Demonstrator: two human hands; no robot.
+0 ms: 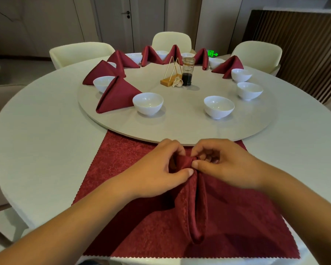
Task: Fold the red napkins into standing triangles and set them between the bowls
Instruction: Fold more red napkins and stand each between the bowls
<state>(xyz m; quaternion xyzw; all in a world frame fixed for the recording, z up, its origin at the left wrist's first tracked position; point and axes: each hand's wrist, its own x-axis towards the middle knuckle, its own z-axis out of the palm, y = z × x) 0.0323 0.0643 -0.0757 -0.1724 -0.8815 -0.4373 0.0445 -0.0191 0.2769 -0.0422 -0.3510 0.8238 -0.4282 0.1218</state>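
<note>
Both hands meet over the near side of the round table (46,131), just short of the turntable (180,123). The left hand (159,169) and the right hand (225,165) each have their fingers curled, thumb and fingertips pinching the bunched far tip of a red napkin (198,203). The napkin is gathered into long raised folds that run back toward the person. It rests on a flat red cloth (246,226) with a zigzag-cut edge, spread on the table with its far side running under the turntable's rim. On the turntable white bowls (148,103) stand in a ring, and 7 standing napkins (117,94), folded into triangles, sit among the bowls along the left and far sides. At the centre are a gold wire holder (170,77) on a wooden base, a glass jar (187,73) with dark liquid at its bottom, and a garlic bulb (177,82) touching the base. 3 cream chairs (80,52) stand around the far side of the table
</note>
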